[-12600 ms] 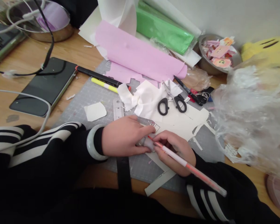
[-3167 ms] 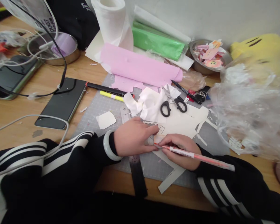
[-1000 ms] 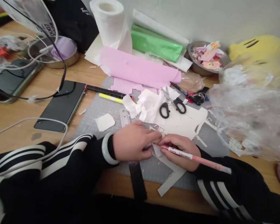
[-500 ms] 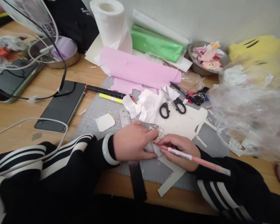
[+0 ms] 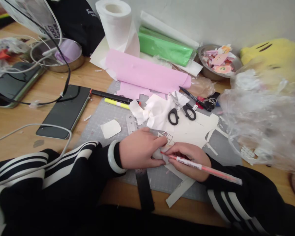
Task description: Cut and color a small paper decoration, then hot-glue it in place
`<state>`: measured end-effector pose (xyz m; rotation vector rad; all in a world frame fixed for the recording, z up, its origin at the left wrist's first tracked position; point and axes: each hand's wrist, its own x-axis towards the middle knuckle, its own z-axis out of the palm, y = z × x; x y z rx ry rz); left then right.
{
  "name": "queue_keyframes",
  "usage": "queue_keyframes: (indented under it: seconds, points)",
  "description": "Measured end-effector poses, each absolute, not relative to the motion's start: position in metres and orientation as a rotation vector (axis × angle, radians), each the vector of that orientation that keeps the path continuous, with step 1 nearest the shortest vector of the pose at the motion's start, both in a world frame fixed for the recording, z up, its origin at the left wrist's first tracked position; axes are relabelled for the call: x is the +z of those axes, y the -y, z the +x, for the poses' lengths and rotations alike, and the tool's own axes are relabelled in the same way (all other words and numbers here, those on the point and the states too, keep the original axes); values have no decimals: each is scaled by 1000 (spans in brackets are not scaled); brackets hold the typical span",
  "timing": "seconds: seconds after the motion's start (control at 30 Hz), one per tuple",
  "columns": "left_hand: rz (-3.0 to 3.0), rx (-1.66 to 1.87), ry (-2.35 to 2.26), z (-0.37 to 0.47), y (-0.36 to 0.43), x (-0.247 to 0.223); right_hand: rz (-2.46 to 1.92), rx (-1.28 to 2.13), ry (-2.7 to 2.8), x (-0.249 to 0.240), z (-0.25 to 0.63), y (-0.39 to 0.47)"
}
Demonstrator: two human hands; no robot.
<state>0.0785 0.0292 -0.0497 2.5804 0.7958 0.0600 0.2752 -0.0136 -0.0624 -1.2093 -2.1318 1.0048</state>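
My right hand (image 5: 190,160) is closed around a red pen (image 5: 204,167), its tip on a small pale piece (image 5: 165,159) between my hands. My left hand (image 5: 141,148) lies at the left of that piece, thumb and forefinger apart and pressing on its edges; a pale bangle circles the wrist. Beneath is white cut paper (image 5: 191,129) with drawn lines, on a grey cutting mat (image 5: 95,126). Scissors with black handles (image 5: 182,113) rest beyond my hands, beside crumpled white tissue (image 5: 154,109). A ruler (image 5: 144,190) passes under my left hand.
Pink paper (image 5: 147,72), a green packet (image 5: 166,46) and a paper roll (image 5: 115,26) lie at the back. A phone (image 5: 64,111) and cables are at the left. Clear plastic bags (image 5: 267,124) and a bowl of cutouts (image 5: 203,68) are at the right.
The pen tip and my right fingers have shifted very slightly on the small piece. My left hand stays in place.
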Motion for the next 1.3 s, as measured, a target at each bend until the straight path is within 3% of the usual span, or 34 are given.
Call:
queue_keyframes:
  seconds: [1.3]
  points:
    - [2611, 72, -802, 78, -29, -51, -1347, 1063, 2112, -58, 275, 12]
